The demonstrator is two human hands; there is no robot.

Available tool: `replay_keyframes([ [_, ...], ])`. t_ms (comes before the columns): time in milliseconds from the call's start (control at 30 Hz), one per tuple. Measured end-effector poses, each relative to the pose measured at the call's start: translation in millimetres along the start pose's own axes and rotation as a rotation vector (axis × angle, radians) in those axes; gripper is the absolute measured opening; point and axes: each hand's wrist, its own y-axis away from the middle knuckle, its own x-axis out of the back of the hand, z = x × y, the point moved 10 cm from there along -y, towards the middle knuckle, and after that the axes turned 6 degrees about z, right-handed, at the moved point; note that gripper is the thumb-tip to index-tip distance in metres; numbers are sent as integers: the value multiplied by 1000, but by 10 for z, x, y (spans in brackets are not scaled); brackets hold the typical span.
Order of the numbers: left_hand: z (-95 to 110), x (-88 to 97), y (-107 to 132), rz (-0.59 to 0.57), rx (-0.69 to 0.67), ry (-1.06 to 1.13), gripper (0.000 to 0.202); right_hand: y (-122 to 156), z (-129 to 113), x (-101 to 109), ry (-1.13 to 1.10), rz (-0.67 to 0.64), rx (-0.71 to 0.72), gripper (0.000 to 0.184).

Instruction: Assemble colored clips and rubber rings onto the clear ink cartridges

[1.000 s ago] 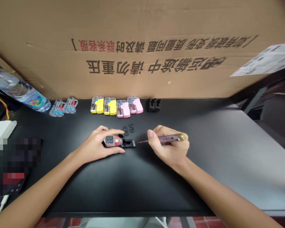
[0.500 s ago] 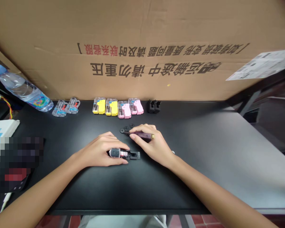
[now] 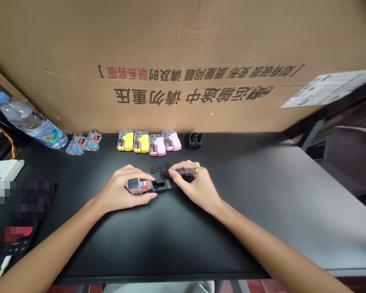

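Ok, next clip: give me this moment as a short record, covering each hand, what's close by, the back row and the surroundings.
Left hand: grips device between thumb and fingers
Right hand: holds screwdriver, pointing left
Screwdriver tip: by the black rings; contact unclear
Back row, left to right: two clear units, two yellow units, two pink units, black parts
Far left: bottle, leaning
Surface: black table
Backdrop: cardboard, print upside down

The cardboard [image 3: 189, 32] reads, upside down, “运输途中请勿重压” and “如有破损变形质量问题请及时联系客服”, with “联系客服” red
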Motion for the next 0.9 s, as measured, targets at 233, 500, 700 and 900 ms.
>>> replay_keyframes([
  [233,-89,-24,16,-80,26,-125,21,6,-5,227,-112,136,-28,10],
  [500,-68,-80,26,-151,-41,-180,25,101,-411,132,-277,-38,183,5],
  [700,-10,-115,49,-190,-150,-259,31,133,-451,20,-293,-122,209,6],
  [900,-7,-142,80,-224,-180,-320,23,133,-407,-8,-291,-141,160,8],
])
